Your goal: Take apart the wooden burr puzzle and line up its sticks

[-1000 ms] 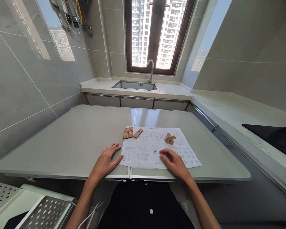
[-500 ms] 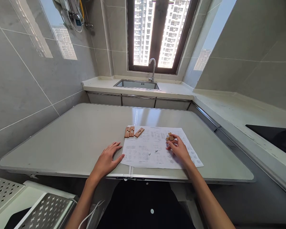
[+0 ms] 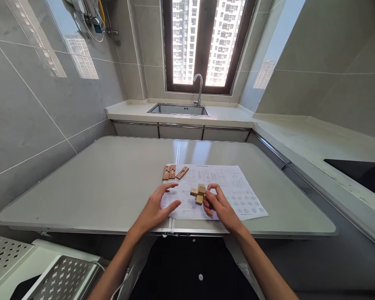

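My right hand (image 3: 218,203) pinches a small wooden interlocking puzzle (image 3: 199,193), made of pale blocks crossing one another, and holds it over the printed sheet (image 3: 225,179). Left of it, my left hand (image 3: 158,207) is open, thumb and fingers spread towards the puzzle without touching it. Three flat reddish-brown wooden pieces with slots lie at the sheet's far left corner: two side by side, the outer one (image 3: 166,172) and its neighbour (image 3: 172,171), and a slanted one (image 3: 182,173) a little apart.
The pale folding table (image 3: 112,175) has a seam down its middle. Beyond it a counter holds a sink (image 3: 178,109) with a tap (image 3: 200,89) under the window. A black object (image 3: 359,173) lies on the right counter. A perforated metal item (image 3: 62,275) stands at lower left.
My right hand has brought the wooden puzzle leftwards and nearer to me. My left hand has lifted off the table edge and moved right, its fingers opening towards the puzzle.
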`<state>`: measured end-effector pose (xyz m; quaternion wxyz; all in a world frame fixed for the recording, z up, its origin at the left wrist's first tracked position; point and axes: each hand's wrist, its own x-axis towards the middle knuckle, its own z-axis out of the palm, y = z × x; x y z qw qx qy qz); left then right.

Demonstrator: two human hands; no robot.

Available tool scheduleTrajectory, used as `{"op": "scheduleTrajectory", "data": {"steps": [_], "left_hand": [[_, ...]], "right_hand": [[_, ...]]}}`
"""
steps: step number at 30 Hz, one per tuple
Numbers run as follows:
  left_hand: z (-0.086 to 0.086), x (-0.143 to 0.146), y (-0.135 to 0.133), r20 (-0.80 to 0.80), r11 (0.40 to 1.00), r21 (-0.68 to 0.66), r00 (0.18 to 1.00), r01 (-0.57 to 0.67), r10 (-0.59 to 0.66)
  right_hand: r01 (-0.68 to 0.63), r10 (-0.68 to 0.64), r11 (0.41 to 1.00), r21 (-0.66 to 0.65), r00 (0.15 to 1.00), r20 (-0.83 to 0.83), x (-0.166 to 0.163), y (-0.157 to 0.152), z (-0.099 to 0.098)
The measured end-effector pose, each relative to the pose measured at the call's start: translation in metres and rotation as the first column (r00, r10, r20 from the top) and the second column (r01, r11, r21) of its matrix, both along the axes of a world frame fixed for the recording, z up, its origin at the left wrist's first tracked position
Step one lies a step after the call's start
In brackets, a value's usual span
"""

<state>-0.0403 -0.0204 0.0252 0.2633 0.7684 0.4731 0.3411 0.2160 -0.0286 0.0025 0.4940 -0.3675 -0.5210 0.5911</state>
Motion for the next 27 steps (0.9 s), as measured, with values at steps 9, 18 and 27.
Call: {"op": "scheduleTrajectory", "data": {"steps": [9, 18, 27], "left_hand": [[0.022, 0.038, 0.001, 0.215, 0.939, -0.073, 0.925, 0.336, -0.314], [0.023, 0.046, 0.006, 0.333, 0.854, -0.150, 0.839, 0.498, -0.431], [0.019, 0.060, 0.001, 0.282, 0.964, -0.101, 0.936, 0.247, -0.210]], "right_hand": [[-0.338, 0.320, 0.939, -0.071, 0.929, -0.183, -0.005, -0.017, 0.007], [-0.489, 0.489, 0.873, 0.004, 0.873, -0.003, 0.002, -0.017, 0.008], [-0.050, 0.001, 0.977, 0.205, 0.973, 0.232, -0.013, -0.023, 0.009]]}}
